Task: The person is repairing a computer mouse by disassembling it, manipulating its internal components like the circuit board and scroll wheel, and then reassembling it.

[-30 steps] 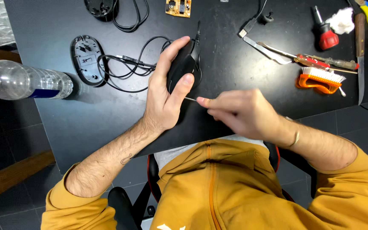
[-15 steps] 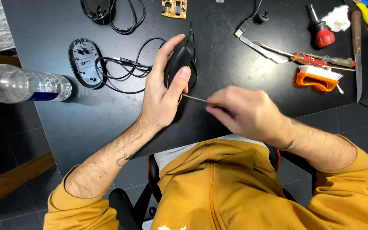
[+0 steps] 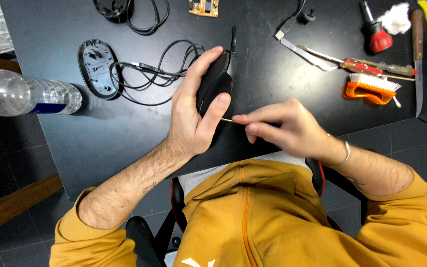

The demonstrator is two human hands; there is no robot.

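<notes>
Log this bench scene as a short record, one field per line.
Surface: black table
Left hand: grips a black computer mouse
Right hand: pinches a thin metal tool, its tip at the mouse
Left of the mouse: opened mouse base, black cable, clear plastic bottle lying at the table's edge
Far right: orange brush, red-handled screwdrivers, knife
Top edge: circuit board

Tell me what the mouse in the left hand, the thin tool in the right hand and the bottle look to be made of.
Mouse: black plastic by the look, smooth with a dull sheen.
Thin tool: probably metal; a slim, pale, shiny shaft shows between the right hand and left hand.
Bottle: clear plastic, see-through with ribbed, glinting walls.
</notes>
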